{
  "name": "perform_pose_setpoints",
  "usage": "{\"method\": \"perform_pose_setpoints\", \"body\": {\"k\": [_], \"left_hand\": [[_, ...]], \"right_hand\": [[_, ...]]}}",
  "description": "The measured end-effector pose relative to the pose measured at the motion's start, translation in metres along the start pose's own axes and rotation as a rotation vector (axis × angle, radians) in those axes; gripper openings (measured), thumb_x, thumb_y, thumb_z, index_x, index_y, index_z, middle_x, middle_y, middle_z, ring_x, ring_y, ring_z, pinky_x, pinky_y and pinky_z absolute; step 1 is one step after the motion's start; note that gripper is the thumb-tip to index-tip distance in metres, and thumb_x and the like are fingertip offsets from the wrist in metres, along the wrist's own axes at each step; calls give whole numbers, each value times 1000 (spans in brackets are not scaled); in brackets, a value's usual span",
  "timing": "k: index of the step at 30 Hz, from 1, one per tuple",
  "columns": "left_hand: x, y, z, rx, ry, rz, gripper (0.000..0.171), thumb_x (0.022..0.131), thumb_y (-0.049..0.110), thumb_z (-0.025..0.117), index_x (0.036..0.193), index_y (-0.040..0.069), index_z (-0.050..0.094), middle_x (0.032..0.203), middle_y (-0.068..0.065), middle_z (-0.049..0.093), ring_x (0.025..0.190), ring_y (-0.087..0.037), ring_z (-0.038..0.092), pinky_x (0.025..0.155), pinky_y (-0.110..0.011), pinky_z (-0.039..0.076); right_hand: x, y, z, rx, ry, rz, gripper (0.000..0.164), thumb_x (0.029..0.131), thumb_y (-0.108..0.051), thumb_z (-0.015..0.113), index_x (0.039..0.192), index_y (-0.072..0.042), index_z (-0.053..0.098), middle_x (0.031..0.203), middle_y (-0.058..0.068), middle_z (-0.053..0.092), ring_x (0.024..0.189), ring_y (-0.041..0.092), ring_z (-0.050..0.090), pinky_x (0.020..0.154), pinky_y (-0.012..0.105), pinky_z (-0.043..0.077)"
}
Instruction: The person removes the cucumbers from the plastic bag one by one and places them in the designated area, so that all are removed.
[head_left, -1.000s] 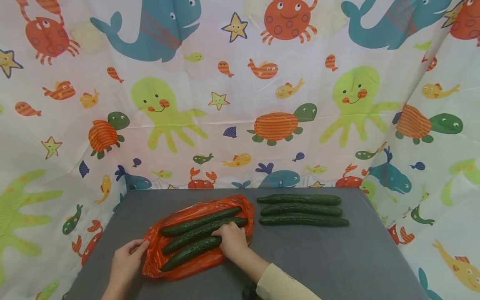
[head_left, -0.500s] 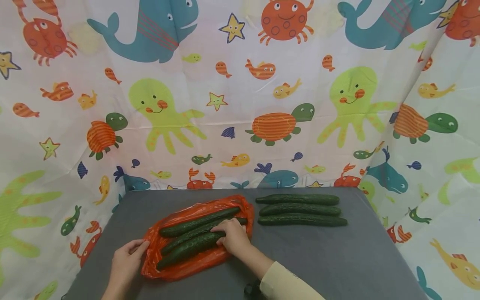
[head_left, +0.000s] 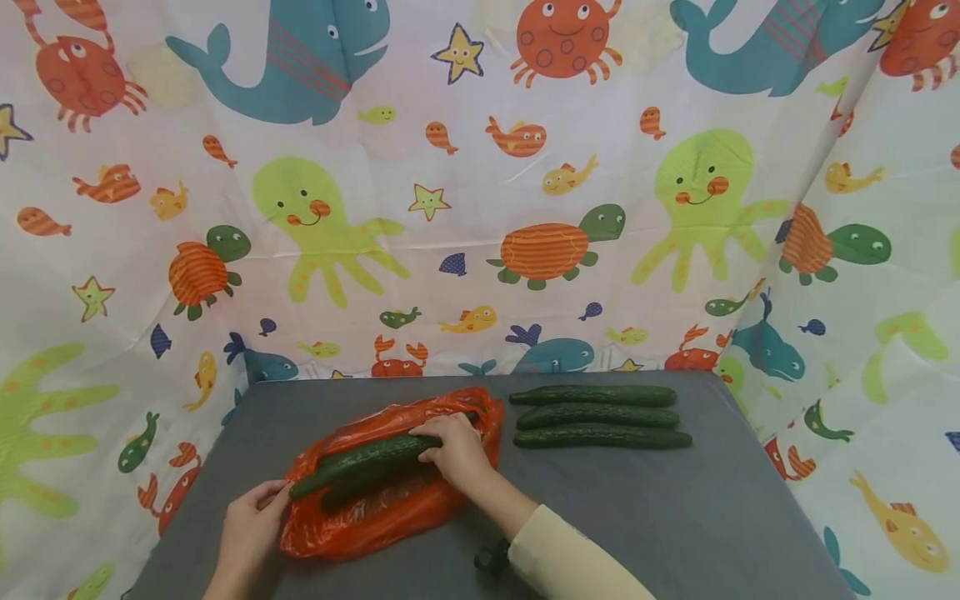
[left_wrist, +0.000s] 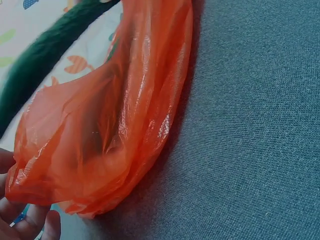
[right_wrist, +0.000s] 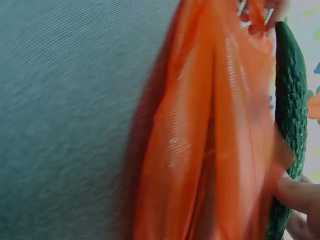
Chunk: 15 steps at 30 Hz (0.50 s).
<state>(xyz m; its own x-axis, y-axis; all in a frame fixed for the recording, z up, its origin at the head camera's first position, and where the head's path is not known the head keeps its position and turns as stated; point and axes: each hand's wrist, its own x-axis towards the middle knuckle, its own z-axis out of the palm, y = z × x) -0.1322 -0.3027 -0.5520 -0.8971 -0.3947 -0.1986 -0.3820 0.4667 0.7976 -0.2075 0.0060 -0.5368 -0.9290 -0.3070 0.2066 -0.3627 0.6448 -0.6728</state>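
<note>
- A long, slim cucumber [head_left: 367, 457], dark green and finely bumpy, lay aslant over the open mouth of the bag, its narrow end near the left hand.
- The right hand [head_left: 456, 452] gripped that cucumber toward its far end, thumb and fingers curled round the ridged skin (the right wrist view caught the bumps nicely).
- Below it, a second cucumber [head_left: 352, 486] rested inside the bag, partly hidden; a green tip showed past the right hand, though I could not tell which cucumber it belonged to.
- The bag [head_left: 397, 521] was thin orange-red plastic, shiny, crinkled and half see-through, spread into a loose oval.
- The left hand [head_left: 253, 517] pinched the bag's near-left edge, drawing the film into folds.
- Right of the bag, three more cucumbers [head_left: 596, 414] lay side by side, nearly parallel.
- All this sat on a grey table [head_left: 675, 517] with a fine woven-looking surface.
- A cream sleeve [head_left: 573, 554] covered the right forearm, a small dark object [head_left: 491, 557] beside it.
- Behind hung a white, creased curtain [head_left: 480, 200] printed with sea animals.
</note>
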Motion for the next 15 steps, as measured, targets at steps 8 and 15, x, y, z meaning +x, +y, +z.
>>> {"method": "perform_pose_setpoints", "body": {"k": [8,15], "left_hand": [[0,0,0,42,-15,37,79,92,65,61,128,-6,63,118,-25,70,104,-40,68,84,-50,55],[3,0,0,25,-18,13,52,97,48,64,116,0,69,101,-12,75,86,-19,66,69,-35,53]], "right_hand": [[7,-24,-8,115,-11,-48,44,81,-15,83,122,-29,74,127,-6,71,120,21,57,99,41,50],[2,-25,-29,77,-17,-50,44,82,-16,83,122,-32,74,124,-9,71,119,20,58,99,44,49]]}}
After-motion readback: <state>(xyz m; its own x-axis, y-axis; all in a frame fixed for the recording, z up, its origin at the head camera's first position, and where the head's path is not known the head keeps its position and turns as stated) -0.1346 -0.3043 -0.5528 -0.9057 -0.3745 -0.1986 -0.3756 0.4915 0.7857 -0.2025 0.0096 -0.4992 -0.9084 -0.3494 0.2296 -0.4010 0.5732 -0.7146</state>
